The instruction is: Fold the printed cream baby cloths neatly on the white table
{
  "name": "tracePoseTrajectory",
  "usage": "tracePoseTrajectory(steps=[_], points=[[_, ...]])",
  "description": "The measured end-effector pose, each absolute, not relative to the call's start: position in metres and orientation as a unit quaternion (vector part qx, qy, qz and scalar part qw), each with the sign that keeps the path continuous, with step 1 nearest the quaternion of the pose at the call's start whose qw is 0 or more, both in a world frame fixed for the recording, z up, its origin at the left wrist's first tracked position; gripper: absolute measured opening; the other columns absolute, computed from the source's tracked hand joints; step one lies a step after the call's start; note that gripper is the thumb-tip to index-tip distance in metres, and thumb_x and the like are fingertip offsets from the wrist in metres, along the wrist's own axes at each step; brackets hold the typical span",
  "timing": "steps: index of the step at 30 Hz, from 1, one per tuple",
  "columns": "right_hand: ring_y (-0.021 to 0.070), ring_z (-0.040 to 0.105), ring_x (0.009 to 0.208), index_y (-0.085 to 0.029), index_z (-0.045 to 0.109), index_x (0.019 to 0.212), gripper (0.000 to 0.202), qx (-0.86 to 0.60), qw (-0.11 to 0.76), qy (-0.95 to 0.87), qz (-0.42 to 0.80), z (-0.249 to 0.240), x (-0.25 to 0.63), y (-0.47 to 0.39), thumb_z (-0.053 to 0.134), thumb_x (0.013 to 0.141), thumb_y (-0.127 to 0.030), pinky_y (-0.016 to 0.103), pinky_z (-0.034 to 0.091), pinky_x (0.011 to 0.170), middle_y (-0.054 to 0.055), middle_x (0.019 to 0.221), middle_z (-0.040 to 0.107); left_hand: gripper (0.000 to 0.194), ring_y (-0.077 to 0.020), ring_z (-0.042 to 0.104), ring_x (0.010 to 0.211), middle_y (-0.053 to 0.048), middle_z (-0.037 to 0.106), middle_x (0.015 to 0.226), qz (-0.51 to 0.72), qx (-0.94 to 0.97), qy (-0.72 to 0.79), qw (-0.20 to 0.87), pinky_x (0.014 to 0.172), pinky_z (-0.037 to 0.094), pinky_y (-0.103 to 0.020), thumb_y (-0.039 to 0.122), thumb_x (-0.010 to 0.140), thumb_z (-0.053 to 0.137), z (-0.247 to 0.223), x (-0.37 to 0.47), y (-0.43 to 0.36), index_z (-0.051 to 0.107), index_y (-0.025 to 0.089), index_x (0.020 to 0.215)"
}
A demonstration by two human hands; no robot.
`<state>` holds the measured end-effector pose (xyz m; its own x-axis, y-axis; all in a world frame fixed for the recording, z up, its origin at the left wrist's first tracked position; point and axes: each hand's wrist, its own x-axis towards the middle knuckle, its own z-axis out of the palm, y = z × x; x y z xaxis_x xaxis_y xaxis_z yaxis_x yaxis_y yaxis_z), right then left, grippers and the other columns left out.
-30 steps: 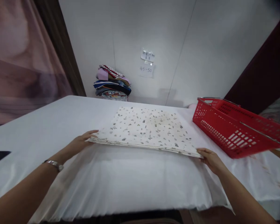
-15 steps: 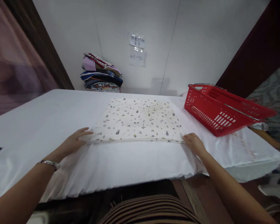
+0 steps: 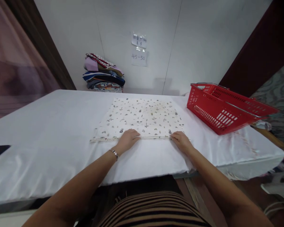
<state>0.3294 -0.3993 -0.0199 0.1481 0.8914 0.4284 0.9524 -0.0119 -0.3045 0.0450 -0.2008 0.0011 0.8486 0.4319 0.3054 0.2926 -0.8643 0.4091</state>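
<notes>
Resting on the near edge of a folded white cloth printed with small dark motifs (image 3: pixel 142 118), both hands lie on the worktop's white satin cover (image 3: pixel 49 126). The left hand (image 3: pixel 127 140), a metal watch (image 3: pixel 114 153) on its wrist, is curled knuckles-up at about the middle of that edge; whether its fingertips pinch the hem or only press on it cannot be told. The right hand (image 3: pixel 181 142) sits at the cloth's near right corner, fingers bent down onto the fabric — again, a true grip cannot be made out. The cloth itself lies flat and squared in the centre of the worktop.

To the right, well apart from the cloth, stands a red slotted plastic basket (image 3: pixel 217 115) with metal handles, tipped toward the far side; its inside is not visible from here, so its contents cannot be told. At the far left by the wall, a stack of folded coloured garments (image 3: pixel 103 74) rests on the worktop, below two paper notes (image 3: pixel 139 50) stuck to the wall — the lower reads "45-50".
</notes>
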Motion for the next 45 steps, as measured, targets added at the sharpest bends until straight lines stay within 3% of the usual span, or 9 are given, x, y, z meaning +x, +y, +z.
tracePoseTrajectory(steps=[15, 24, 31, 42, 45], points=[[0.022, 0.056, 0.088, -0.023, 0.071, 0.09, 0.022, -0.698, 0.295, -0.651, -0.037, -0.025, 0.332, -0.398, 0.049, 0.09, -0.024, 0.037, 0.047, 0.079, 0.008, 0.091, 0.065, 0.023, -0.0196, 0.054, 0.088, -0.004, 0.064, 0.089, 0.194, 0.941, 0.201, 0.191, 0.081, 0.042, -0.035, 0.025, 0.089, 0.043, -0.004, 0.057, -0.196, 0.064, 0.019, 0.083], [0.0236, 0.056, 0.089, -0.023, 0.07, 0.1, 0.024, -0.7, 0.23, -0.672, -0.072, -0.027, 0.331, -0.4, 0.047, 0.091, -0.026, 0.038, 0.046, 0.078, 0.01, 0.095, 0.064, 0.019, -0.0213, 0.053, 0.093, -0.005, 0.063, 0.098, 0.187, 0.963, 0.143, 0.129, 0.081, 0.041, -0.038, 0.031, 0.089, 0.049, -0.012, 0.06, -0.196, 0.064, 0.022, 0.097], [0.0238, 0.055, 0.086, -0.022, 0.071, 0.097, 0.027, -0.711, 0.22, -0.663, -0.078, -0.024, 0.328, -0.397, 0.043, 0.093, -0.024, 0.038, 0.045, 0.075, 0.01, 0.092, 0.065, 0.029, -0.0198, 0.054, 0.088, -0.004, 0.063, 0.091, 0.18, 0.961, 0.152, 0.144, 0.08, 0.041, -0.037, 0.032, 0.094, 0.039, -0.009, 0.066, -0.195, 0.065, 0.022, 0.091], [0.0231, 0.055, 0.085, -0.02, 0.07, 0.093, 0.029, -0.707, 0.191, -0.676, -0.089, -0.023, 0.331, -0.399, 0.041, 0.094, -0.023, 0.036, 0.044, 0.075, 0.01, 0.089, 0.065, 0.026, -0.0211, 0.053, 0.087, -0.006, 0.062, 0.09, 0.153, 0.973, 0.163, 0.064, 0.077, 0.041, -0.036, 0.025, 0.094, 0.038, -0.008, 0.068, -0.202, 0.062, 0.02, 0.086], [0.0225, 0.055, 0.085, -0.021, 0.07, 0.095, 0.028, -0.706, 0.202, -0.674, -0.079, -0.023, 0.33, -0.399, 0.042, 0.093, -0.023, 0.036, 0.045, 0.075, 0.01, 0.089, 0.065, 0.019, -0.0222, 0.053, 0.092, -0.007, 0.062, 0.097, 0.148, 0.974, 0.158, 0.064, 0.079, 0.041, -0.036, 0.026, 0.091, 0.045, -0.007, 0.072, -0.205, 0.062, 0.02, 0.099]])
